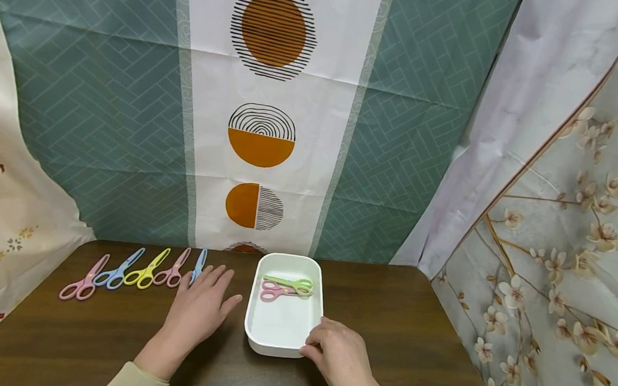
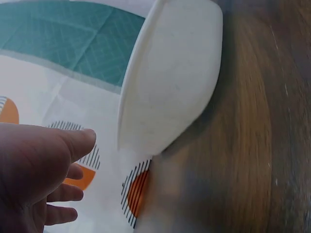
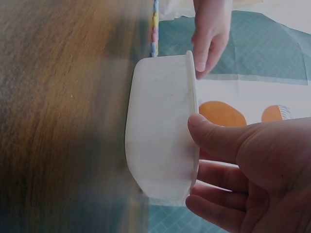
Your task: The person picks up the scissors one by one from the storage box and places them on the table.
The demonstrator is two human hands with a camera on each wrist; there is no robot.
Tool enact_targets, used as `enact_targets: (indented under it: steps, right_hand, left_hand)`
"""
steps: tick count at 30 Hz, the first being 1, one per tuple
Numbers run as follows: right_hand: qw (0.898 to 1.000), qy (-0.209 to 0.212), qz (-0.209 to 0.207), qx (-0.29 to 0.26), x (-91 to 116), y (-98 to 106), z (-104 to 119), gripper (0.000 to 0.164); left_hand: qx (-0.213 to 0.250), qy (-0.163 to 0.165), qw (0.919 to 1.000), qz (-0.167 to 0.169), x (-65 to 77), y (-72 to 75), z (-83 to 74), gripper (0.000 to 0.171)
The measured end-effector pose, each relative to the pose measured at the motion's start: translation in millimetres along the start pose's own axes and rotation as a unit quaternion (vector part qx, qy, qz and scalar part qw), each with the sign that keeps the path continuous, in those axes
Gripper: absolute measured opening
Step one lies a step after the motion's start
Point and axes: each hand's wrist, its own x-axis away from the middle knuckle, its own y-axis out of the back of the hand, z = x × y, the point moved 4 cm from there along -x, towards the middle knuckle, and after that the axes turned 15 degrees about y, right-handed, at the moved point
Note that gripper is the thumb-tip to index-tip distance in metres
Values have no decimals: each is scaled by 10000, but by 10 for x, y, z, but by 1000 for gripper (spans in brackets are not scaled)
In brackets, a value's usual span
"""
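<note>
A white plastic tray [image 1: 282,328] sits on the table at the centre of the head view. Inside, toward its far end, a pair of green scissors [image 1: 304,286] lies across a pair of pink scissors [image 1: 269,294]. My right hand [image 1: 342,357] pinches the tray's near right corner, thumb on the outer wall at the rim in the right wrist view. Left of the tray, my left hand [image 1: 198,308] is held with fingers extended and thumb spread, holding nothing. Its fingertips overlap the handles of a pair of blue scissors [image 1: 200,263], partly hiding them.
Left of that hand, a row holds pink scissors [image 1: 176,269], yellow scissors [image 1: 146,270], blue scissors [image 1: 118,272] and more pink scissors [image 1: 85,282], blades pointing away. The brown wooden table [image 1: 412,332] ends at a patterned curtain [image 1: 408,164] behind, with floral cloth [image 1: 561,282] on the right.
</note>
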Motion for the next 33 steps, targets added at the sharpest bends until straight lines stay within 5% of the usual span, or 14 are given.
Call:
enact_targets:
  steps: [8, 33]
  right_hand:
    - [10000, -14, 10, -28, -11, 0, -14, 20]
    - [10000, 26, 32, -41, -1, -9, -17, 19]
  left_hand:
    - [81, -347, 9993, -60, 35, 33, -192, 57]
    - [346, -1045, 9921, 602, 167, -187, -590, 57]
